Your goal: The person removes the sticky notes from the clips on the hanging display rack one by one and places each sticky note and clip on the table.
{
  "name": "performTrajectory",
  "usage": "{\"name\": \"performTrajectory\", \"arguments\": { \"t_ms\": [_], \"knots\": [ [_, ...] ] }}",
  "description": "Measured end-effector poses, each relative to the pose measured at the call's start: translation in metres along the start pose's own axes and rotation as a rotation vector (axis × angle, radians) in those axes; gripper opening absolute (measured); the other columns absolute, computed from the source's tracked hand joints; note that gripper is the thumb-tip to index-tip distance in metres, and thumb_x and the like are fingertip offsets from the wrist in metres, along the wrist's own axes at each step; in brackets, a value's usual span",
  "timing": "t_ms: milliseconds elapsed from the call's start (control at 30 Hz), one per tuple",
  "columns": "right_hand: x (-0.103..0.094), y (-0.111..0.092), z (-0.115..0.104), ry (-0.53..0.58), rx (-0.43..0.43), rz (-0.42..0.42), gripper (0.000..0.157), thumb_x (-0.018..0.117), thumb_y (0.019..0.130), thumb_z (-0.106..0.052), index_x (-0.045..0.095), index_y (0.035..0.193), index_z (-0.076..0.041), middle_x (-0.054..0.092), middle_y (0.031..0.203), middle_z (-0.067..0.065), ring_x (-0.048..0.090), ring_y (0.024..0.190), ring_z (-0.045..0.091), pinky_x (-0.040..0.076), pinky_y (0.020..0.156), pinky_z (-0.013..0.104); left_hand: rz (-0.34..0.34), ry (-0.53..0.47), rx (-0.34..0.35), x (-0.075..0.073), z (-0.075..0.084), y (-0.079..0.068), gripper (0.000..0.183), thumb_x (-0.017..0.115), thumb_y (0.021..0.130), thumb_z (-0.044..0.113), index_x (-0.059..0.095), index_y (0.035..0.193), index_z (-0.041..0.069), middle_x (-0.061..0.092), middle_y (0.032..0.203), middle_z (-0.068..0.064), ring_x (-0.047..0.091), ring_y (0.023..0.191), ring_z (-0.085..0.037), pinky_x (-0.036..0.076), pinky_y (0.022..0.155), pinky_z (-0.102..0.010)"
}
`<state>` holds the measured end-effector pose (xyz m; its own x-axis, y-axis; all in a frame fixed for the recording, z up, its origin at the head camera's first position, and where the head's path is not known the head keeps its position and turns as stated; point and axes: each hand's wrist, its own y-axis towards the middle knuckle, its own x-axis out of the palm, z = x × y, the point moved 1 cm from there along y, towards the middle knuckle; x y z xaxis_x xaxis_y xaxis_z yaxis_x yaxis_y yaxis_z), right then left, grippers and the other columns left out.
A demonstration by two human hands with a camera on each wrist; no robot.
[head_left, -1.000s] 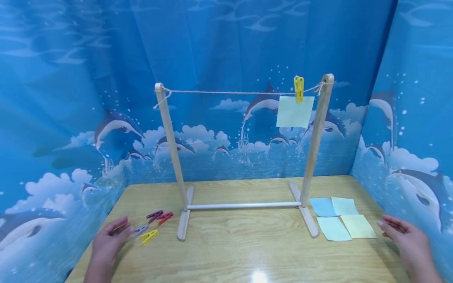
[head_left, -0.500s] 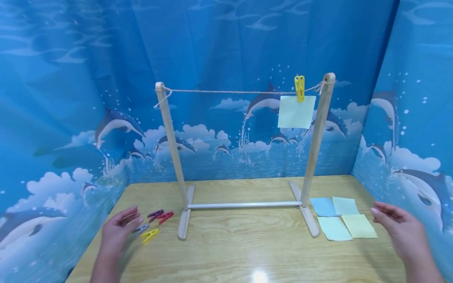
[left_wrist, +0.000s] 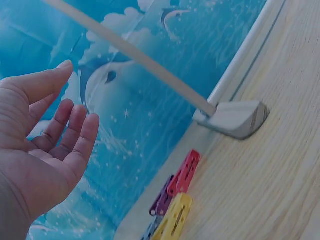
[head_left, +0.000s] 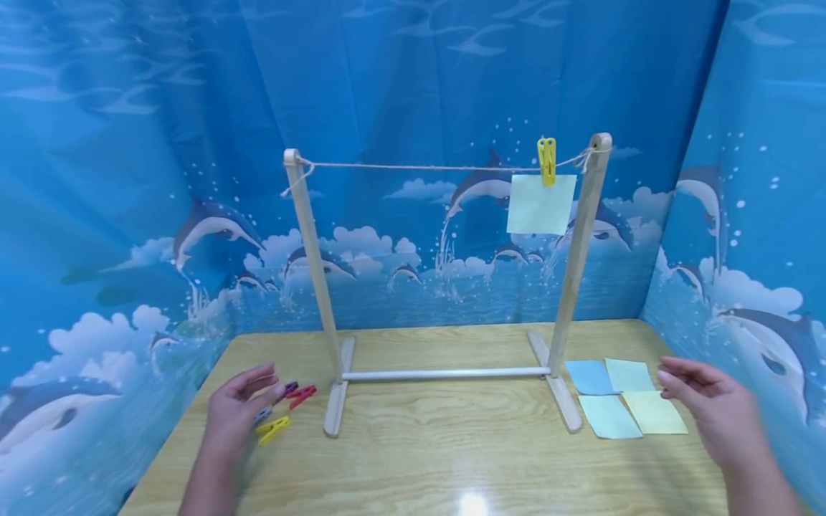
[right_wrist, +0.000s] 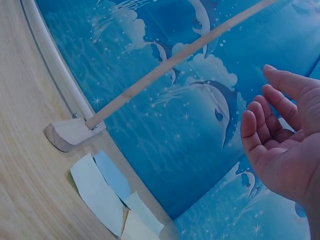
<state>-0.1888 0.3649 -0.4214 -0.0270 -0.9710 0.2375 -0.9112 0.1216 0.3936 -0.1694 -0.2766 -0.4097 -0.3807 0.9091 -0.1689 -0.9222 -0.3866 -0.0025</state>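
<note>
My left hand (head_left: 237, 408) hovers beside the small clothespins, its fingers loosely bent and holding nothing. Near it lie a red clothespin (head_left: 301, 395), a yellow clothespin (head_left: 274, 429), a purple clothespin (left_wrist: 161, 198) and a grey-blue clothespin (left_wrist: 151, 229); in the head view the hand partly covers the last two. On the right, my right hand (head_left: 716, 412) is held empty above the edge of the paper squares, fingers relaxed. Those are a blue square (head_left: 590, 378), a pale yellow square (head_left: 655, 413) and two pale green ones, including the front green square (head_left: 609, 417).
Between the hands stands a wooden frame (head_left: 574, 272) with a string (head_left: 413, 168) tied across its posts. A yellow clothespin (head_left: 547, 161) holds a pale green paper (head_left: 540, 206) on the string's right end. Blue dolphin-print curtains (head_left: 413, 86) enclose the wooden table (head_left: 413, 459).
My left hand has moved right and a little away from me, towards the clothespins. The right hand has moved left and slightly up, closer to the paper squares.
</note>
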Motion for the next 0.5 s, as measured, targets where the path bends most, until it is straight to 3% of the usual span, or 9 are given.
{"name": "performTrajectory", "arguments": {
  "t_ms": [200, 500],
  "knots": [
    [0.007, -0.002, -0.001, -0.050, -0.035, -0.113, 0.036, 0.050, 0.092, 0.019, 0.066, 0.120, 0.000, 0.071, 0.104, 0.000, 0.065, 0.086, 0.009, 0.056, 0.069, 0.019, -0.049, -0.015, -0.010, 0.009, 0.010, -0.005, 0.046, 0.083, 0.079, 0.018, 0.066, 0.122, 0.020, 0.067, 0.103, 0.020, 0.061, 0.103, -0.004, 0.052, 0.083, -0.015],
    [0.018, -0.001, -0.006, -0.113, -0.084, -0.325, 0.042, 0.043, 0.093, 0.021, 0.052, 0.132, 0.008, 0.064, 0.118, 0.001, 0.064, 0.096, 0.011, 0.055, 0.077, 0.021, -0.114, -0.077, 0.126, 0.025, 0.019, -0.011, 0.044, 0.080, 0.080, 0.004, 0.066, 0.121, 0.008, 0.069, 0.105, 0.014, 0.063, 0.102, -0.007, 0.054, 0.085, -0.022]
  ]
}}
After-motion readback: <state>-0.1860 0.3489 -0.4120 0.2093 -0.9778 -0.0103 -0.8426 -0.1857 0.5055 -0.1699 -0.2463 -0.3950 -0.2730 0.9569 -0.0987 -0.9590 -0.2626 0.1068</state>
